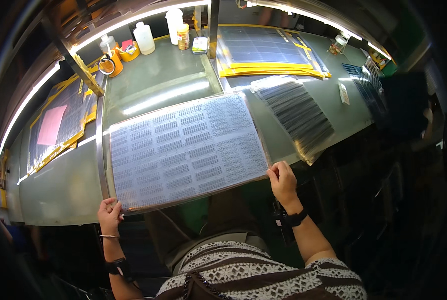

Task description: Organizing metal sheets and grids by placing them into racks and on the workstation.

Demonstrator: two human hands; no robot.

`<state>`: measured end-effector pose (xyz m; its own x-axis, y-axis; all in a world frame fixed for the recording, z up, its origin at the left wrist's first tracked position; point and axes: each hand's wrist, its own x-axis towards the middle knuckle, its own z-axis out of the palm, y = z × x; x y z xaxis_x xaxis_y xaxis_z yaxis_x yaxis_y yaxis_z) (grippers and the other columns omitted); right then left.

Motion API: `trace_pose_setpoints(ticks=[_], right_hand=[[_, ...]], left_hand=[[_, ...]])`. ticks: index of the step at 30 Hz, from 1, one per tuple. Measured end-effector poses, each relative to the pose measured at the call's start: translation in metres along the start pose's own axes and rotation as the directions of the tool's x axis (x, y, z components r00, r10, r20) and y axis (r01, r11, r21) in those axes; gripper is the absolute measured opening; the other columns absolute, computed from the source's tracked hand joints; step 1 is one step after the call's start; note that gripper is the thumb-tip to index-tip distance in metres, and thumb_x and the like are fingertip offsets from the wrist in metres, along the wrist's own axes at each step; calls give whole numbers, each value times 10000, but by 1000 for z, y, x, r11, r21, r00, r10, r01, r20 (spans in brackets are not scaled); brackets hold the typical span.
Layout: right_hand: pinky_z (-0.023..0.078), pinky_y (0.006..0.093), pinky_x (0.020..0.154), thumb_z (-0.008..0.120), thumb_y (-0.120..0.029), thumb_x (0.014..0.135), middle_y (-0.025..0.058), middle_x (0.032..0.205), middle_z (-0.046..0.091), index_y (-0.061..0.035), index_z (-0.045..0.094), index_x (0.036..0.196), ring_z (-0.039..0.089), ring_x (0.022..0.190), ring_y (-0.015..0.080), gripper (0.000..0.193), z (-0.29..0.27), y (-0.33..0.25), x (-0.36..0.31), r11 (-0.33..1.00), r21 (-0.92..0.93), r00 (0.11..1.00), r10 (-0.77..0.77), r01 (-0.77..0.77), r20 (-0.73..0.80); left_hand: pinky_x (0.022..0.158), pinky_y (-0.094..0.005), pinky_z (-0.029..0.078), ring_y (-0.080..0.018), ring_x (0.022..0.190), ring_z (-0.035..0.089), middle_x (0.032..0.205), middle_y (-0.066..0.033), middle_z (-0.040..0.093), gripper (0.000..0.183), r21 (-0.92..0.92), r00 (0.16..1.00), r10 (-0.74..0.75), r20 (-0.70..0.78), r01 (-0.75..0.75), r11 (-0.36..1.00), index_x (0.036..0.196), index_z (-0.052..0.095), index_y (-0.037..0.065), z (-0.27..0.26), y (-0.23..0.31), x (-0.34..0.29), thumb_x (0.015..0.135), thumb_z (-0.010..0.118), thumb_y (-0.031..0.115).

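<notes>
Your left hand grips the near left corner of the sheet, fingers curled over its edge, wrist bent up from the lower edge of the view with a thin bangle and a dark strap on the forearm. Your right hand pinches the near right corner, thumb on top, and a black watch sits on that wrist. The two hands are well apart, each closed on its own corner.

The sheet is a large pale panel printed with rows of small grey blocks. It lies flat on the green bench, tilted a little to the left, with its near edge overhanging the bench front toward you. A metal rail runs just beside its left side.

To the right, near the sheet, lies a clear film with dark stripes, angled toward the bench edge. To the left, beyond the rail, a stack of dark sheets with yellow edges carries a pink paper.

Farther back a second stack of dark sheets on yellow backing lies right of a vertical post. At the far edge stand white bottles, an orange cup, a small jar and a flat tin. A light strip runs above them.
</notes>
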<state>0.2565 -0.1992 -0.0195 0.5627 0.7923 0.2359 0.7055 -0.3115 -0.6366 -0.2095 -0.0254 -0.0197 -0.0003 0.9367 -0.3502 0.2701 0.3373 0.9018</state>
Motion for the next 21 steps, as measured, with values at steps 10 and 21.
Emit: trace_pose_setpoints(ticks=[10, 21], right_hand=[[382, 370, 634, 587, -25, 758, 123, 718, 441, -16, 448, 728, 450, 677, 285, 143, 3, 10, 1, 997, -3, 997, -77, 77, 3], [371, 319, 632, 560, 1, 782, 106, 734, 417, 3, 421, 763, 410, 658, 232, 140, 3, 4, -2, 996, 78, 997, -54, 50, 53]], left_hand=[[586, -229, 464, -99, 646, 557, 716, -38, 591, 99, 68, 892, 358, -276, -354, 933, 846, 564, 8, 21, -8, -5, 789, 640, 38], [773, -382, 383, -285, 846, 487, 872, -96, 530, 224, 595, 722, 644, -252, -409, 692, 855, 539, 41, 30, -15, -20, 685, 682, 72]])
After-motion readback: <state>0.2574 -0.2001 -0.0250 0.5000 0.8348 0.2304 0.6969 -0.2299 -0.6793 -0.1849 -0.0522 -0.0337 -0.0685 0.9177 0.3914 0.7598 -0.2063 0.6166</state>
